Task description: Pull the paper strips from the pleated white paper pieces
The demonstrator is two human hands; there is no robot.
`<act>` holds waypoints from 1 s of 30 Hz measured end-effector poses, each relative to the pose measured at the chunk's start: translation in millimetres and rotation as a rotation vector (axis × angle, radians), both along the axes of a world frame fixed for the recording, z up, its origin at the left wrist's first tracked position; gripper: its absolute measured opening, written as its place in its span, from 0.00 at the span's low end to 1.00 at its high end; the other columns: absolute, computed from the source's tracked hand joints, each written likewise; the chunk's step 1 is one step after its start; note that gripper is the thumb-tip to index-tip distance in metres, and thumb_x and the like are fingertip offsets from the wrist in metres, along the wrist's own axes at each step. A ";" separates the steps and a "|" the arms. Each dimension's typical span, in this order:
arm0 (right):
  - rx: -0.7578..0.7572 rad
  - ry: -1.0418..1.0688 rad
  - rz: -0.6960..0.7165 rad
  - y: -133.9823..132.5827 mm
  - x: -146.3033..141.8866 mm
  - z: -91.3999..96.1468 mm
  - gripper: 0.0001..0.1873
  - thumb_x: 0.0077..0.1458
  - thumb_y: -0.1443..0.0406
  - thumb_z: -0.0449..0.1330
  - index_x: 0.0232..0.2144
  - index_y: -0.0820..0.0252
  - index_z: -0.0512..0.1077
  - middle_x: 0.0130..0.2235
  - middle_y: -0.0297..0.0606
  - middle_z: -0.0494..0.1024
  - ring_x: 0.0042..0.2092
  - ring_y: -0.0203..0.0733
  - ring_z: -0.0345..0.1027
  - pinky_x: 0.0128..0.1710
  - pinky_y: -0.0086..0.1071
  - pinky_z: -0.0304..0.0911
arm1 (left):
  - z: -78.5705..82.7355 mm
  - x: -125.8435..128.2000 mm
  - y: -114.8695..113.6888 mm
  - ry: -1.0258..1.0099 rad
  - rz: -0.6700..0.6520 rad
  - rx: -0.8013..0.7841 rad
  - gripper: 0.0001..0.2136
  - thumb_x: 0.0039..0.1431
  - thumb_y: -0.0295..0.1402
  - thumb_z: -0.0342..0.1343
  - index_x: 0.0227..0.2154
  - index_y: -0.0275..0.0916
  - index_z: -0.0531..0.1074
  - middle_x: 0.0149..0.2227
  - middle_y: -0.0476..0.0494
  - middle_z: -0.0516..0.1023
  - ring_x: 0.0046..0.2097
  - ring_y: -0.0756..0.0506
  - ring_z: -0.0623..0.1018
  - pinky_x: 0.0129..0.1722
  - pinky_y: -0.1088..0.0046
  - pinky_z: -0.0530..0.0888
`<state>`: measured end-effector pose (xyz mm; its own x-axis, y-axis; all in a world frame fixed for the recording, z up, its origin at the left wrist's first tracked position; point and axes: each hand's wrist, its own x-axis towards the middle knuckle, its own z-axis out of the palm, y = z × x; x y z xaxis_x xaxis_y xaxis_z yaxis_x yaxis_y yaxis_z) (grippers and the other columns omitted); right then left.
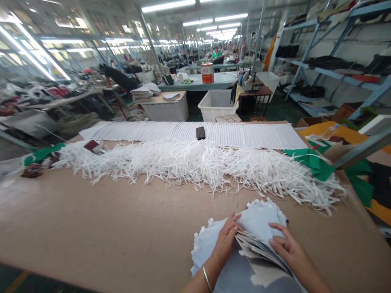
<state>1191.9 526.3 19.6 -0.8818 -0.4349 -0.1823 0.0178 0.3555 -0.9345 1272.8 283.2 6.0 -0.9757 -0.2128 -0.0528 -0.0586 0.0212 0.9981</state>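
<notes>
Near the front of the table, a stack of pale, notched-edge sheets (pixel 259 221) lies fanned out, its near layers lifted so that grey-brown undersides show. My left hand (pixel 226 238) grips the raised edge of these layers, fingers bent over it. On the other side, my right hand (pixel 285 242) has its thumb and fingers closed about the right edge, with the index finger stretched across the top sheet. More of the same pale sheets spread out below my left wrist, which wears a bangle (pixel 207 278).
A long heap of white strips (pixel 195 165) crosses the brown table (pixel 122 224). Behind it lies a row of overlapping white sheets (pixel 146 131) with a dark block (pixel 200 133) on it. Green cloth (pixel 314 162) lies right. Beyond stand white bins (pixel 216 103) and shelves (pixel 330 67).
</notes>
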 end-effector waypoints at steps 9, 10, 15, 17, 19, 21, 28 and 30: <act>0.638 0.416 0.138 6.3 -29.2 1.7 0.19 0.50 0.62 0.61 0.46 0.56 0.77 0.46 0.48 0.75 0.48 0.53 0.70 0.54 0.46 0.63 | 16.8 0.8 5.5 -0.035 0.005 0.052 0.12 0.61 0.40 0.49 0.40 0.44 0.75 0.42 0.43 0.78 0.49 0.40 0.75 0.58 0.58 0.68; 0.653 0.413 0.151 5.9 -28.8 4.3 0.17 0.50 0.63 0.61 0.44 0.57 0.77 0.46 0.48 0.75 0.49 0.53 0.69 0.55 0.46 0.62 | 18.5 -0.4 4.9 -0.016 -0.015 0.017 0.13 0.62 0.40 0.47 0.36 0.42 0.76 0.44 0.42 0.78 0.51 0.40 0.74 0.61 0.57 0.65; 0.286 0.175 0.097 1.3 -11.4 30.4 0.16 0.52 0.59 0.63 0.44 0.56 0.73 0.45 0.42 0.76 0.48 0.48 0.70 0.51 0.42 0.65 | 18.6 -3.7 1.9 0.004 -0.060 -0.016 0.14 0.63 0.38 0.47 0.35 0.40 0.77 0.64 0.41 0.67 0.70 0.39 0.56 0.70 0.56 0.49; 0.051 -0.040 0.070 1.8 -6.2 38.0 0.23 0.56 0.54 0.60 0.52 0.54 0.67 0.45 0.41 0.78 0.43 0.44 0.72 0.45 0.38 0.68 | 16.6 -3.9 1.1 0.012 -0.071 0.007 0.14 0.63 0.38 0.46 0.35 0.40 0.76 0.60 0.40 0.72 0.68 0.40 0.59 0.69 0.57 0.51; -0.032 -0.130 -0.035 4.3 -7.8 37.6 0.27 0.60 0.50 0.54 0.58 0.53 0.62 0.43 0.40 0.79 0.36 0.40 0.71 0.38 0.35 0.68 | 14.0 -4.1 0.7 0.024 -0.075 0.038 0.14 0.63 0.37 0.45 0.34 0.40 0.76 0.50 0.40 0.78 0.62 0.40 0.67 0.67 0.58 0.56; 0.109 -0.011 -0.119 7.4 -15.2 28.9 0.26 0.61 0.52 0.52 0.57 0.55 0.65 0.41 0.40 0.78 0.33 0.40 0.69 0.36 0.35 0.68 | 11.1 -4.4 0.8 0.007 -0.054 0.082 0.12 0.61 0.37 0.47 0.35 0.39 0.75 0.43 0.41 0.78 0.55 0.40 0.73 0.63 0.59 0.63; 0.569 0.348 0.076 7.4 -23.3 9.1 0.13 0.50 0.67 0.59 0.39 0.58 0.76 0.44 0.46 0.74 0.49 0.50 0.67 0.54 0.43 0.62 | 13.2 -4.5 0.7 -0.011 -0.072 0.010 0.16 0.63 0.37 0.45 0.41 0.39 0.78 0.47 0.40 0.77 0.56 0.40 0.72 0.62 0.58 0.63; 0.353 0.264 0.067 7.0 -14.6 19.7 0.12 0.51 0.64 0.59 0.40 0.57 0.74 0.43 0.42 0.75 0.48 0.47 0.69 0.51 0.41 0.64 | 16.0 -4.5 -0.2 0.017 -0.080 -0.036 0.16 0.63 0.37 0.45 0.37 0.39 0.79 0.56 0.40 0.74 0.65 0.39 0.63 0.67 0.57 0.55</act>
<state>1177.3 533.3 39.4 -0.8901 -0.4442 -0.1017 -0.2394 0.6458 -0.7250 1268.2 283.1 22.0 -0.9903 -0.1360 -0.0301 -0.0387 0.0615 0.9974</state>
